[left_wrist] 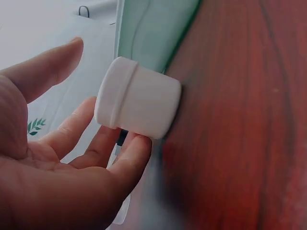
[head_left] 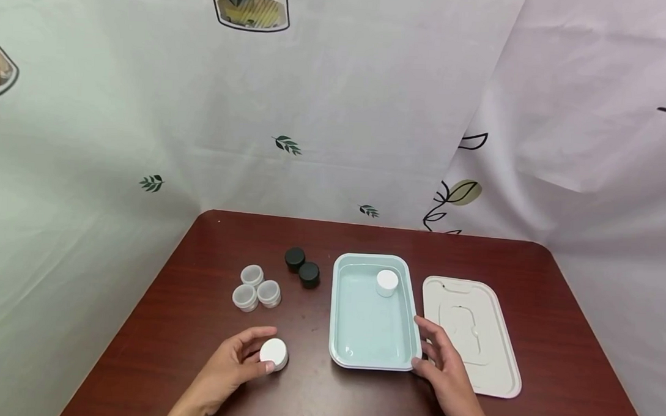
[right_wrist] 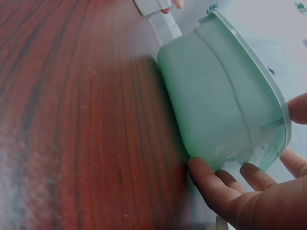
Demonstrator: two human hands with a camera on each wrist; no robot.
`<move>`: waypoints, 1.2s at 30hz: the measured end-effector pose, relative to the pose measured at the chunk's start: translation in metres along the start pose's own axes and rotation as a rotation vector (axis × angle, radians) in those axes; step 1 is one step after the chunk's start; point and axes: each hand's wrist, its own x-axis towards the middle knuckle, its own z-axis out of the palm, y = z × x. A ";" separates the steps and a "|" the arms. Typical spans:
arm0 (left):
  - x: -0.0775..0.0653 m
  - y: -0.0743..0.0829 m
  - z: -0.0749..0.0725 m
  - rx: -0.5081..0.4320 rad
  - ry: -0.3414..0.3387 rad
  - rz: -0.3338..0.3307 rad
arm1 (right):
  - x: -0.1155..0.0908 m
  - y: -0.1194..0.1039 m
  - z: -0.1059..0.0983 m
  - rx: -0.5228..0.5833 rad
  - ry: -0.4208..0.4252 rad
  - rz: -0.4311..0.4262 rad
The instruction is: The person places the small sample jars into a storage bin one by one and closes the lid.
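Note:
In the head view my left hand [head_left: 234,357] is around a small white lidded jar [head_left: 274,353] on the near table. The left wrist view shows the jar [left_wrist: 139,98] upright, a fingertip at its side and the thumb apart from its lid. My right hand [head_left: 440,371] holds the near right corner of a pale blue-green tub [head_left: 356,319], thumb at the near rim, fingers along the right side. In the right wrist view those fingers lie against the tub wall [right_wrist: 206,96]. Another white jar [head_left: 387,283] stands inside the tub, toward its far right corner.
Several small jars stand left of the tub: three translucent ones [head_left: 245,297] in a cluster and two black-topped ones [head_left: 309,275] behind. A white flat lid [head_left: 488,336] lies right of the tub on the dark red table [head_left: 315,403]. Patterned cloth [head_left: 336,110] hangs behind.

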 end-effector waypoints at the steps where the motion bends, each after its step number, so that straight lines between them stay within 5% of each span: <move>1: 0.000 -0.001 0.000 0.009 -0.005 -0.002 | 0.000 0.000 0.000 0.000 -0.001 -0.001; 21: -0.001 -0.005 0.001 0.123 0.003 0.015 | 0.001 0.000 0.002 0.006 0.009 0.001; 26: 0.002 -0.001 0.002 0.099 0.014 0.022 | 0.001 0.000 0.003 0.021 0.009 0.006; 36: 0.025 0.024 0.004 -0.024 -0.093 0.111 | 0.001 -0.001 0.002 0.043 0.005 0.012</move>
